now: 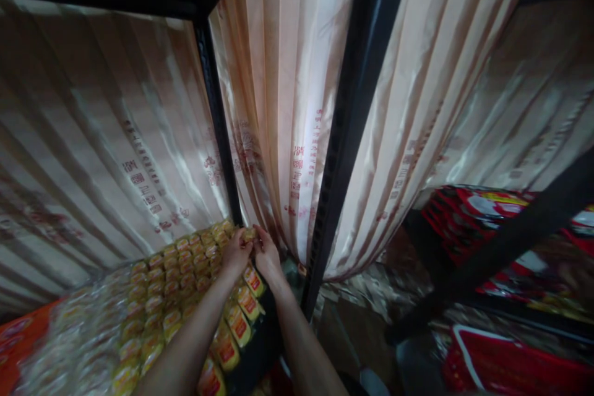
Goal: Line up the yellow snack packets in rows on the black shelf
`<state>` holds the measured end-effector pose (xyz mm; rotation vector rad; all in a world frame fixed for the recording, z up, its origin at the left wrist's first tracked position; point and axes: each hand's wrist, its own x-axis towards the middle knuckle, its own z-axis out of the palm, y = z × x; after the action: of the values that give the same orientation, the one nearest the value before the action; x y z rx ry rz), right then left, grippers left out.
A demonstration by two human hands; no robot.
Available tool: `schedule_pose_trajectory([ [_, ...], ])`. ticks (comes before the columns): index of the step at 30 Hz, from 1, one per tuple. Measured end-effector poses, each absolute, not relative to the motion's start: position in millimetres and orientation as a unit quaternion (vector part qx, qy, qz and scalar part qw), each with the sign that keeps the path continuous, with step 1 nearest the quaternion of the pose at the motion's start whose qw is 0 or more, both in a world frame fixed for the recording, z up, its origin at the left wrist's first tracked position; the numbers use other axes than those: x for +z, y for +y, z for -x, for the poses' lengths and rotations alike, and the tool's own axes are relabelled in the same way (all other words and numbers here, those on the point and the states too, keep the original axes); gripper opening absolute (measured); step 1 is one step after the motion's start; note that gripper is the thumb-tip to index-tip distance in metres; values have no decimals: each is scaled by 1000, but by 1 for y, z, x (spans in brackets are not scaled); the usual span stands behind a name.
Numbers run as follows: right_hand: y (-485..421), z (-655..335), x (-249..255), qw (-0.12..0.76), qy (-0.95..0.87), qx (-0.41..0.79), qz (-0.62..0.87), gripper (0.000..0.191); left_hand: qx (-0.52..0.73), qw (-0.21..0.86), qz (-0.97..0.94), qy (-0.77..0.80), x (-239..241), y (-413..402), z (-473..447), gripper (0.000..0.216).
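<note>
Both my arms reach forward to the far corner of a dark shelf. My left hand (236, 253) and my right hand (266, 255) meet there, fingers curled together on a small yellow packet (249, 234) at the end of a row. Below them lie several rows of yellow packets with red labels (176, 284), packed tightly on the shelf. Another line of the same packets (237, 322) runs along the shelf's front edge under my forearms.
A black shelf upright (214, 111) stands just behind my hands, and another black post (346, 130) is to the right. A pale striped curtain with red print (288, 124) hangs behind. Red packaged goods (482, 223) fill the right shelves. An orange pack (18, 334) lies far left.
</note>
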<state>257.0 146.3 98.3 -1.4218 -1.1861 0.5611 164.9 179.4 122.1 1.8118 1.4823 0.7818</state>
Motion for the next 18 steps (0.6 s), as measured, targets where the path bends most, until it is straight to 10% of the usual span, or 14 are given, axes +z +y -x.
schedule_pose_trajectory([
  [10, 159, -264, 79, 573, -519, 200, 601, 40, 277, 288, -717, 571, 111, 198, -166, 17],
  [18, 163, -260, 69, 582, -507, 214, 598, 38, 237, 236, -773, 539, 112, 197, -162, 39],
])
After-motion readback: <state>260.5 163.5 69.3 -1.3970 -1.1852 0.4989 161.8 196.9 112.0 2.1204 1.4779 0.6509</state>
